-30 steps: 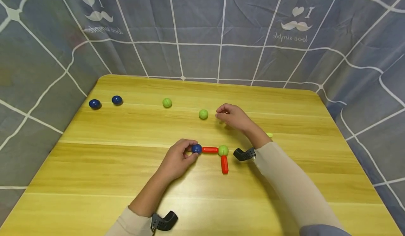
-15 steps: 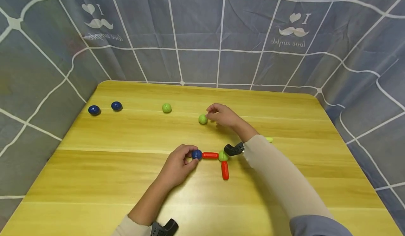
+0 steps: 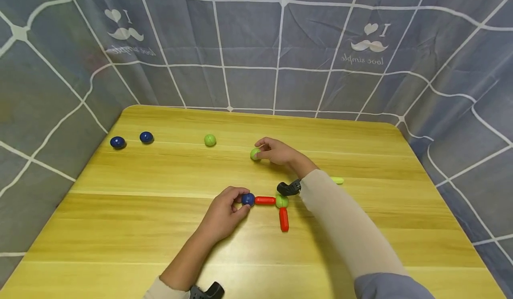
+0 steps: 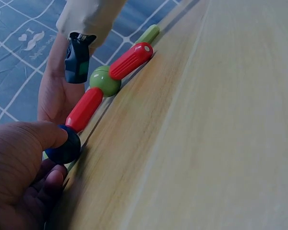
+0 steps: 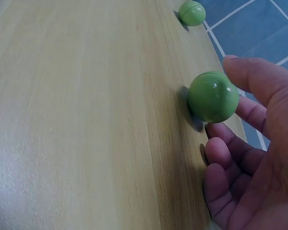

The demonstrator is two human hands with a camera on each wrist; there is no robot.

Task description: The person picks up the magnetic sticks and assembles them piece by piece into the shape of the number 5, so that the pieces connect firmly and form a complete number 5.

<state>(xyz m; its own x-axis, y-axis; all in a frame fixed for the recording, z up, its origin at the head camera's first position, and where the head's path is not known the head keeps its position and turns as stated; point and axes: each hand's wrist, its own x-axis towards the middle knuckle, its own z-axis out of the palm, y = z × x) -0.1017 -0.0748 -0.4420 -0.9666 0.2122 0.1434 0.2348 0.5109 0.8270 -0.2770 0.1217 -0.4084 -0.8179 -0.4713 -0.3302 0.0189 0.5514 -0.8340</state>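
My left hand (image 3: 223, 212) pinches a blue ball (image 3: 248, 200) between thumb and fingers; the left wrist view shows the thumb on the ball (image 4: 66, 148). From this ball a red stick (image 3: 265, 200) runs right to a green ball (image 3: 282, 201), and a second red stick (image 3: 284, 220) points from there toward the table's front. Farther back, my right hand (image 3: 278, 152) has its parted thumb and fingers around another green ball (image 3: 254, 154). In the right wrist view the thumb stands a little off this ball (image 5: 213, 97), with fingertips close beneath it.
Another green ball (image 3: 210, 140) lies at the back, left of the right hand. Two dark blue pieces (image 3: 118, 142) (image 3: 146, 137) lie near the back left corner. A yellow-green stick (image 3: 337, 180) is partly behind the right sleeve. A grey curtain stands behind the wooden table (image 3: 160, 236).
My right hand has moved left to the back green ball, and its fingers are now around it. The left hand keeps its hold on the blue ball. The head view has tilted slightly up.
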